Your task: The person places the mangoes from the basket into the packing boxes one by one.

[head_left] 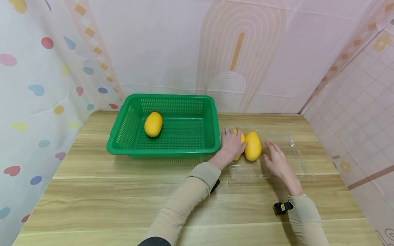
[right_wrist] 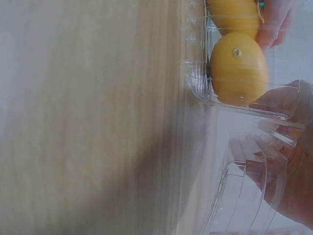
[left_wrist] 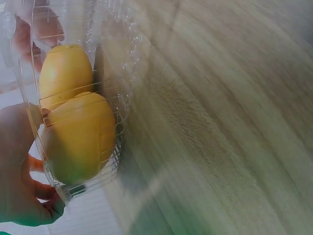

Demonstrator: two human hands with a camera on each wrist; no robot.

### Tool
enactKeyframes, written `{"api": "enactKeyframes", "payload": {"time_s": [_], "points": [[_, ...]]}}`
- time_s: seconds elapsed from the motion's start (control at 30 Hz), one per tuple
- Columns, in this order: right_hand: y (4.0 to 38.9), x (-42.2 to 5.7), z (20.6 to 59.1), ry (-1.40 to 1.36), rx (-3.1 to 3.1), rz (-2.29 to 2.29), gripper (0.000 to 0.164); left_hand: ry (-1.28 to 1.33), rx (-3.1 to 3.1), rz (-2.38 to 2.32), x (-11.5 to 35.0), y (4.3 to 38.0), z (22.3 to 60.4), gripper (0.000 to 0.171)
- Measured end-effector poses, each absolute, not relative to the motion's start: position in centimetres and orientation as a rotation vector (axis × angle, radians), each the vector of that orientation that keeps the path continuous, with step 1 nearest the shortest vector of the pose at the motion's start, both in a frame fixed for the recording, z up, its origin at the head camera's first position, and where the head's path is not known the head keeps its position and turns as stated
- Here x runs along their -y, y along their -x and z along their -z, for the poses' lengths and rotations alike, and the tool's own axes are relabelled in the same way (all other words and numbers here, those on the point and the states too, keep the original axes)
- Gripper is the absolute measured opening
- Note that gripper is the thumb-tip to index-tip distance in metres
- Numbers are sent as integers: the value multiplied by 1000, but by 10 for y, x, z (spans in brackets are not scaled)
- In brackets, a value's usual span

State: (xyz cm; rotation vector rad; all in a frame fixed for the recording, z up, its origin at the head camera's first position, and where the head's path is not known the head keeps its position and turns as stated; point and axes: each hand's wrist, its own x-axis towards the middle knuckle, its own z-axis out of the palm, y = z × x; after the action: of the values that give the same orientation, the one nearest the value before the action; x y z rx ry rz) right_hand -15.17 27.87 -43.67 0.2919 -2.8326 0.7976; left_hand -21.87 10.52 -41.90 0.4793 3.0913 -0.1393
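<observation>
A clear plastic clamshell box (head_left: 246, 174) lies with its lid (head_left: 290, 155) spread out to the right. Two yellow mangoes are inside its base. My left hand (head_left: 233, 141) grips the left mango (left_wrist: 80, 142) from above, its thumb reaching between the two fruits. Touching that one is the right mango (head_left: 253, 147), its stem scar showing in the right wrist view. My right hand (head_left: 276, 160) is at the middle of the box, just right of this mango, with fingers loosely bent and nothing held. Clear plastic overlaps that hand in the right wrist view (right_wrist: 293, 166).
A green plastic basket (head_left: 173, 152) stands left of the box, close to my left hand. One more mango (head_left: 153, 124) lies in its left part. The wooden table (head_left: 123, 205) ends at a patterned cloth backdrop (head_left: 160, 51), with cloth on both sides.
</observation>
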Motion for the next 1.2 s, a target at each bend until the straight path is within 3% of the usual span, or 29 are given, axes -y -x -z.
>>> {"api": "enactKeyframes", "payload": {"time_s": [0.37,0.63,0.93,1.2], "points": [[152,-280,436,-283,2848,-803,51,-785,-3228,103,-95,217,409,44],[153,-280,437,-287,2844,-803,50,-904,-3202,-112,-80,209,386,35],[153,-280,439,-289,2833,-801,50,-911,-3269,-172,-45,211,370,36],[152,-280,437,-270,2870,-838,52,-765,-3295,-272,-2,216,364,38]]}}
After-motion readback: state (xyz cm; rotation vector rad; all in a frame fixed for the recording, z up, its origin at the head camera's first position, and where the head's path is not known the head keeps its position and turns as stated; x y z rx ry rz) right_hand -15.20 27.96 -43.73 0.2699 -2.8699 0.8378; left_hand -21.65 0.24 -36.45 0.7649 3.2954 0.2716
